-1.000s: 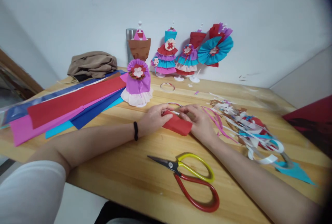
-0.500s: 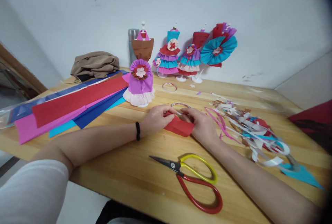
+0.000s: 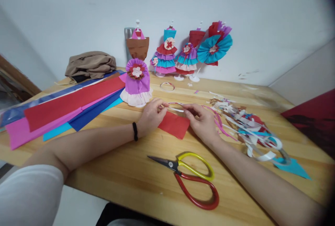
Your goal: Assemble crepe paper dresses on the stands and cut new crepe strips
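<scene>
A thin white strip (image 3: pixel 176 109) runs between the fingertips of my two hands, just above the far edge of a red paper piece (image 3: pixel 173 124). My left hand (image 3: pixel 153 116) pinches the strip's left end, its fingers closed by the paper's upper left corner. At the other end my right hand (image 3: pixel 201 121) is closed on the strip with thumb and forefinger. The red piece lies on the table between the hands; whether a finger also touches it, I cannot tell. Scissors (image 3: pixel 171 165) with one yellow and one red handle lie in front. Behind the strip, a thin ring (image 3: pixel 175 103) is partly hidden.
Paper-dressed mannequins stand at the back, the nearest in a purple skirt (image 3: pixel 138 82). Coloured paper sheets (image 3: pixel 75 100) lie on the left beside a brown cloth (image 3: pixel 91 64). Paper scraps (image 3: pixel 246 124) are heaped on the right. Another ring (image 3: pixel 167 86) lies farther back.
The red paper, held between my hands before, now lies flatter below them. My fingers have moved to its far side and hold the white strip. The view has shifted slightly.
</scene>
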The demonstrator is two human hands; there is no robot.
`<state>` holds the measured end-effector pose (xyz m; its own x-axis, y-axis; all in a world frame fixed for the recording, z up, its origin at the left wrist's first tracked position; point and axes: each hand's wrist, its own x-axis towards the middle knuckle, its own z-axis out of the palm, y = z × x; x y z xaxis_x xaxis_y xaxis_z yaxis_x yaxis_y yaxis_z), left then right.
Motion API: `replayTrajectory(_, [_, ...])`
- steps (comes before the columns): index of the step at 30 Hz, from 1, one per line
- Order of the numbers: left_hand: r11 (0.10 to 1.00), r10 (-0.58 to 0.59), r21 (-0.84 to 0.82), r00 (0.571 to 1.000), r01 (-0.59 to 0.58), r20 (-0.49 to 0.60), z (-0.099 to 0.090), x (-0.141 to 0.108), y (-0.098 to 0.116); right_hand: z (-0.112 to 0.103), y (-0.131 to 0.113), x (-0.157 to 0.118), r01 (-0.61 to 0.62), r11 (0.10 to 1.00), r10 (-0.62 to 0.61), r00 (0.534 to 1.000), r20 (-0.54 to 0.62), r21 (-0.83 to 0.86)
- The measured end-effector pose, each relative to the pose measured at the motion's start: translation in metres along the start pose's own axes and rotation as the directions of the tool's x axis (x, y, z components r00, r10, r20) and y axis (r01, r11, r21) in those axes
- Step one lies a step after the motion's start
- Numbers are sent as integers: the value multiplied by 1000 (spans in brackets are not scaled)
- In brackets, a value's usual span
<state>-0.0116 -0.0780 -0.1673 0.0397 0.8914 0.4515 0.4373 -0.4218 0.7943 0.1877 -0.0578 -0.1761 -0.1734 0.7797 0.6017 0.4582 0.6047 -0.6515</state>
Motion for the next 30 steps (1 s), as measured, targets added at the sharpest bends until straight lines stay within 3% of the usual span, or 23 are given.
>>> replayTrajectory(5, [998,-6,63,1000,6,-12,0,1,-5,-2,4,0,-66,997,68,997,-47,51])
replayTrajectory(13, [977,165,126,983,-174,78,-2,-2,1,-2,-13,-5,160,987,-160,987,1,-25])
replayTrajectory(21, [952,253,144,960,-269,118,0,0,-7,-3,-12,-5,188,981,-189,982,-7,-40])
replayTrajectory(30, [963,140,200,968,-183,211,0,0,4,-3,-18,-7,177,984,-173,981,90,-37])
